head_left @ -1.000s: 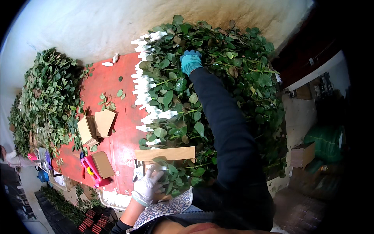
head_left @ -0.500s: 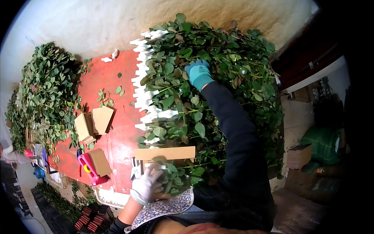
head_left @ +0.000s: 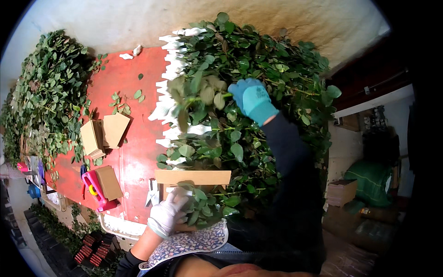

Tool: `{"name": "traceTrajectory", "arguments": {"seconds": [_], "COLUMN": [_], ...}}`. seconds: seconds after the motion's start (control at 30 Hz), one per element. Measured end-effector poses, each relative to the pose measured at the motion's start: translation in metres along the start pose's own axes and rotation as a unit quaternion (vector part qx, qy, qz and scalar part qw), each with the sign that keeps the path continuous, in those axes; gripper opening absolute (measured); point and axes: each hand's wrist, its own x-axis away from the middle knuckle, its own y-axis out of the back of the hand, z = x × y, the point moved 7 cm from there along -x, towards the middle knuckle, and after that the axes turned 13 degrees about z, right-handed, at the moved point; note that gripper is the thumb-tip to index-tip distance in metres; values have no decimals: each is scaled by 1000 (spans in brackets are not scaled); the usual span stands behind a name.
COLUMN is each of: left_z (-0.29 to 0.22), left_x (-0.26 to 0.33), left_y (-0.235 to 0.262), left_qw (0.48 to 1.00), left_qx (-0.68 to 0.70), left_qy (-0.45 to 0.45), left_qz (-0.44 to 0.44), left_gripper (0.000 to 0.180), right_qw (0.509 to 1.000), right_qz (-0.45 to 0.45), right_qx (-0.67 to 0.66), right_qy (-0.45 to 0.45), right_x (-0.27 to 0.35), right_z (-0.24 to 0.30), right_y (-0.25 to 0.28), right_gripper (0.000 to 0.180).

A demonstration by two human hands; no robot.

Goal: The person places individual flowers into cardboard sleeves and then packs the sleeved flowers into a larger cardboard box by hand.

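My right hand [head_left: 251,99], in a blue glove, is shut on a leafy green stem [head_left: 198,92] and holds it blurred above the big pile of greenery [head_left: 281,60]. My left hand [head_left: 167,214], in a white glove, grips a small bunch of leafy stems [head_left: 198,207] close to my body. The bunch lies just below a flat cardboard strip [head_left: 191,177] at the near edge of the pile. My dark right sleeve crosses over the foliage.
The red table [head_left: 134,157] carries cardboard pieces [head_left: 113,129], a pink tool [head_left: 94,189] under another piece of cardboard, and white paper edging [head_left: 168,60] along the pile. A second heap of foliage [head_left: 46,92] lies at the left. A brown box [head_left: 341,191] and a green sack [head_left: 374,182] stand at the right.
My right hand has drawn back from deep in the pile toward me, bringing a leafy stem up with it. My left hand has stayed on its bunch.
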Motion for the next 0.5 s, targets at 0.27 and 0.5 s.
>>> {"name": "traceTrajectory", "arguments": {"seconds": [0.27, 0.5], "left_z": [8, 4], "left_x": [-2, -4], "left_y": [-13, -12], "left_qw": [997, 999], "left_qx": [-33, 0], "left_qy": [-28, -21], "left_qz": [-58, -34], "left_gripper": [53, 47], "right_qw": [997, 996], "right_qz": [-23, 88], "right_qx": [-40, -33], "right_qy": [67, 1], "right_x": [83, 58], "right_z": [30, -19], "right_y": [5, -70], "right_gripper": [27, 29]}}
